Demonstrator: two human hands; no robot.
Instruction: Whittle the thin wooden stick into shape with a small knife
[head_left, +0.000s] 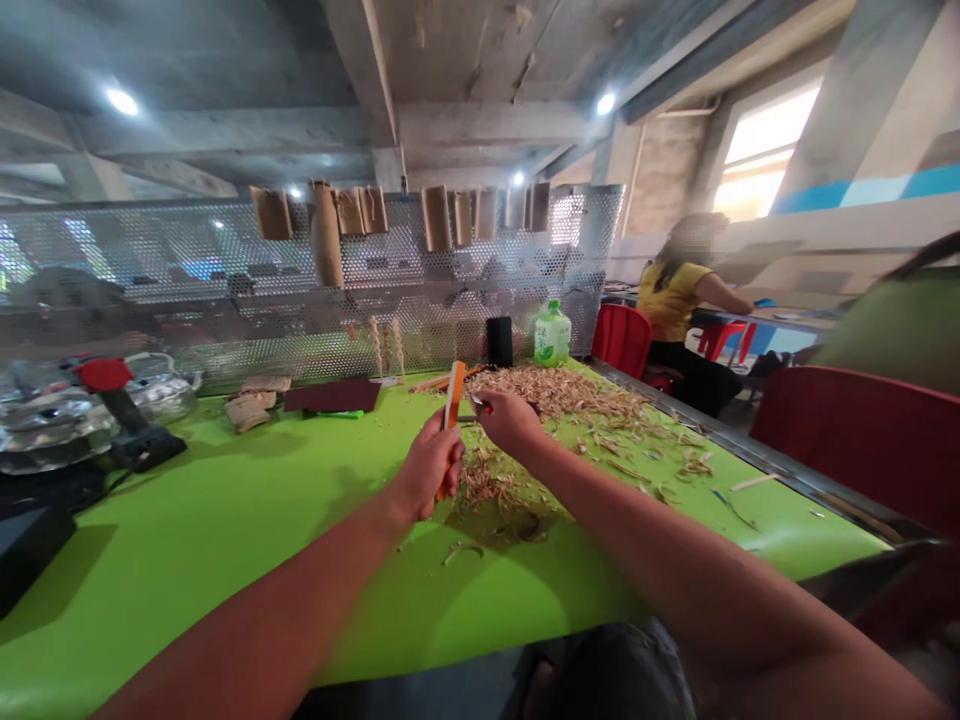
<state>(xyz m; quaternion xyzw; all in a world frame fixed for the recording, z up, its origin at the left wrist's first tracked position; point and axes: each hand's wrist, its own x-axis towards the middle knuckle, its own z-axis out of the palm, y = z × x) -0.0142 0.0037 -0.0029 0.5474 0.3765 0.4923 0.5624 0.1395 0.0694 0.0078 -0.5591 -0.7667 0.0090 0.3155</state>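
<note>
My left hand (433,462) is wrapped round a flat orange-brown wooden strip (454,390), which stands nearly upright and shows below the fist too. Beside its upper part, my right hand (510,420) is closed on a small carving knife (480,402). Only a bit of its metal blade and red handle shows; the rest is inside the fist. The blade points toward the strip, and I cannot tell whether they touch. Curled wood shavings (491,485) lie under both hands on the green tabletop (285,560).
A larger shavings heap (570,390) spreads behind my right hand, near a green bottle (553,335) and a black box (499,341). At left stand a red-topped cordless tool (124,415) and metal kettles (56,430). A perforated metal screen (285,300) closes the back. A person in yellow (675,290) sits at right.
</note>
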